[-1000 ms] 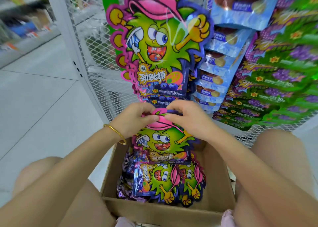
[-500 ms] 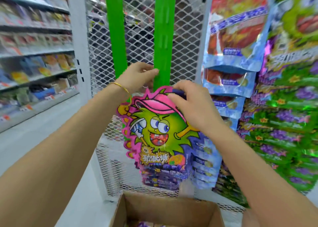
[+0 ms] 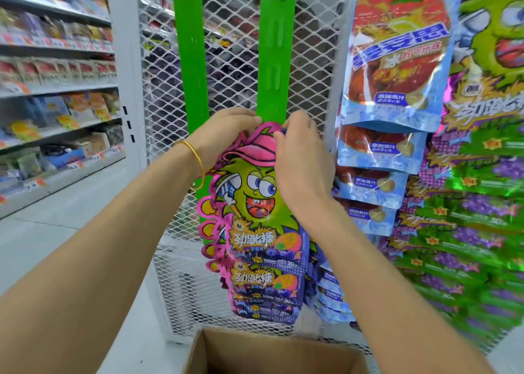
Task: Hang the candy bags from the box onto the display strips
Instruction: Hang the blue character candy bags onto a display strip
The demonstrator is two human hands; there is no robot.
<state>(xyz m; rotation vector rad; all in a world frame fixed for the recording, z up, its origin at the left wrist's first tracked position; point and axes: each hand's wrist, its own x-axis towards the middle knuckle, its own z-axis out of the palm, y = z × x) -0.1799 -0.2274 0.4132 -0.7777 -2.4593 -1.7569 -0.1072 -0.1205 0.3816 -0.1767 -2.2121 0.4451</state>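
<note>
The strip (image 3: 273,47) is bright green against white diamond mesh (image 3: 232,90). On the strip, the candy bag (image 3: 255,203) shows a lime monster with a pink cap, pink edge and purple base. Right of the strip are blue-and-red bags (image 3: 397,62); below it, a brown box (image 3: 269,354).

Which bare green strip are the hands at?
The right strip: left hand and right hand hold the bag up to it, not the left strip.

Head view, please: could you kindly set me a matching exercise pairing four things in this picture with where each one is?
Things: 1 monster candy bag; 2 cardboard box; 3 blue snack pouches; 4 gold bangle.
Places: A round the left wrist; B hanging right of the green strip; C at the view's bottom edge; D pinched at its top by the right hand.
Pairs: 1-D, 2-C, 3-B, 4-A.
</note>
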